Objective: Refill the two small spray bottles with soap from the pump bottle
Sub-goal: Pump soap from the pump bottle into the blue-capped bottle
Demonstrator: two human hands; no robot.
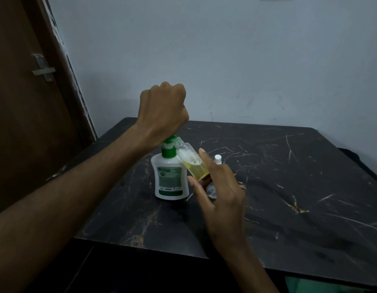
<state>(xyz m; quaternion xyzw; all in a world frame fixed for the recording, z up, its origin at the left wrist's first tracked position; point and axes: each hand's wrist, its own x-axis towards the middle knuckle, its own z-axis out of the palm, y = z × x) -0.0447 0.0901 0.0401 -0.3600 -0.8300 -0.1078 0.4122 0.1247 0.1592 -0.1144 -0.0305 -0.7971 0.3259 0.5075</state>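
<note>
Now my left hand (164,108) is clenched in a fist on top of the green pump head of the white pump bottle (170,176), which stands upright near the middle of the dark marbled table (289,187). At its three o'clock, my right hand (219,195) grips a small clear spray bottle (190,160), uncapped, tilted toward the nozzle, holding yellow soap topped with white foam. Behind my fingers peeks another small bottle's white cap (217,158).

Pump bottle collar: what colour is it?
Green, on the white pump bottle; shows in the head view, just under the left hand.
</note>
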